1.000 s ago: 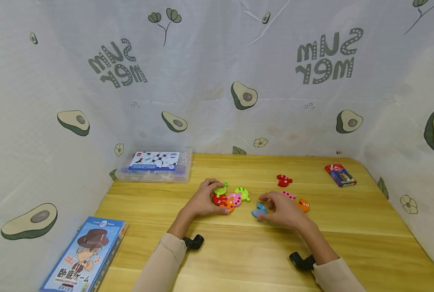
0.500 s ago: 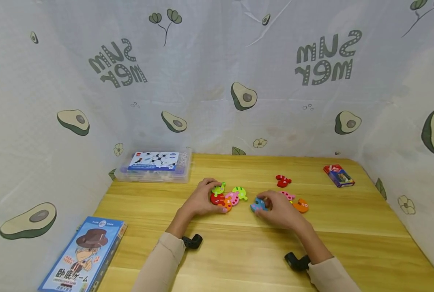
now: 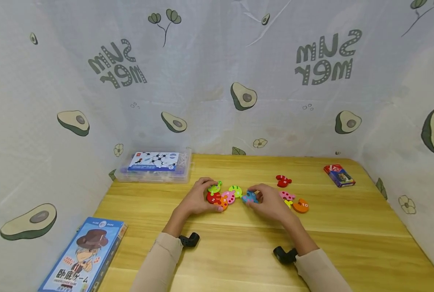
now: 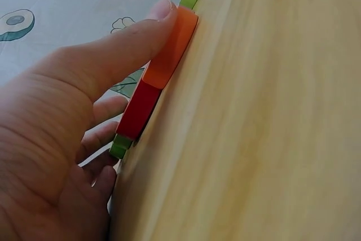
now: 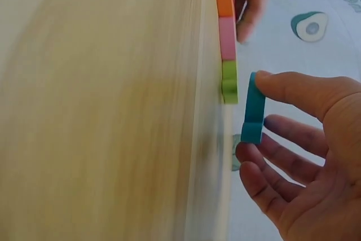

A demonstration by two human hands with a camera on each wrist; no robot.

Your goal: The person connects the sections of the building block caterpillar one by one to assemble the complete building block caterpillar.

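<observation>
A row of joined number puzzle pieces lies on the wooden table, with a smiling green head [image 3: 215, 187], a red piece [image 3: 212, 198], an orange piece [image 3: 222, 204], a pink piece [image 3: 229, 197] and a striped green piece [image 3: 235, 190]. My left hand [image 3: 196, 199] grips the row's left part, its thumb on the orange edge in the left wrist view. My right hand [image 3: 269, 203] pinches a blue puzzle piece [image 3: 250, 197] between thumb and fingers. In the right wrist view that blue piece is held above the table, beside the green end piece [image 5: 229, 81] with a small gap between.
Loose to the right lie a red piece [image 3: 283, 181], a pink spotted piece [image 3: 287, 196], a yellow piece [image 3: 288, 203] and an orange piece [image 3: 301, 205]. Farther off are a small card box [image 3: 339, 175], a clear plastic case [image 3: 184, 166] and a blue game box [image 3: 85, 255].
My right hand has lifted the blue piece and carried it left, close to the row's green end. My left hand and the joined row have shifted slightly left.
</observation>
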